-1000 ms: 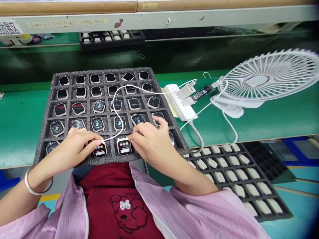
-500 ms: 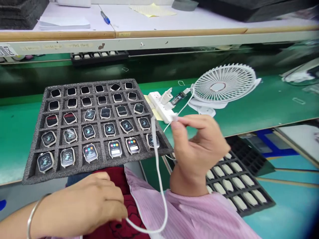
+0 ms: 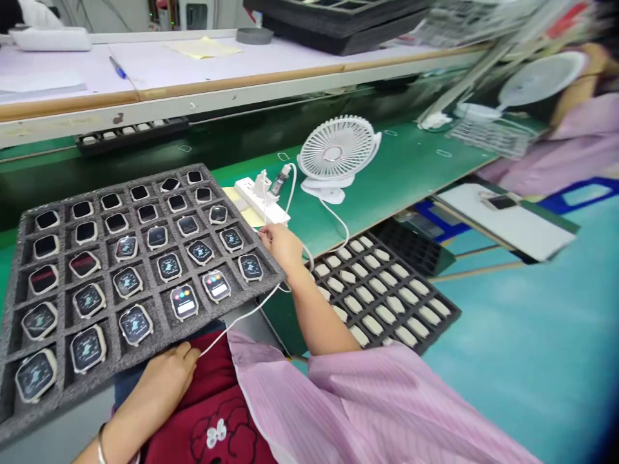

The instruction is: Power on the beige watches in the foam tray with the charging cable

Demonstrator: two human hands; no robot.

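My left hand point(image 3: 167, 380) is closed low in front of the tray, over a red garment, with a white cable point(image 3: 244, 316) coming out of its fingers. The cable climbs to the right, under the tray's near corner. My right hand point(image 3: 283, 248) reaches to the tray's right side with thumb and fingers pinched beside the white power strip point(image 3: 273, 211); a small white piece shows at the fingertips, mostly hidden. Rows of smartwatches point(image 3: 136, 324) lie in the dark foam tray point(image 3: 162, 338), some screens lit, others dark.
White plugs point(image 3: 262, 185) sit in the strip. A white fan point(image 3: 333, 151) stands behind it on the green bench point(image 3: 387, 174). At lower right is another tray point(image 3: 445, 325) of pale watch-like pieces. A shelf point(image 3: 232, 96) crosses behind; a co-worker's pink sleeve point(image 3: 585, 132) shows far right.
My right hand has moved from raised in front of me, pinching a small white end, down beside the power strip. The view has swung right. My left hand still holds the cable.
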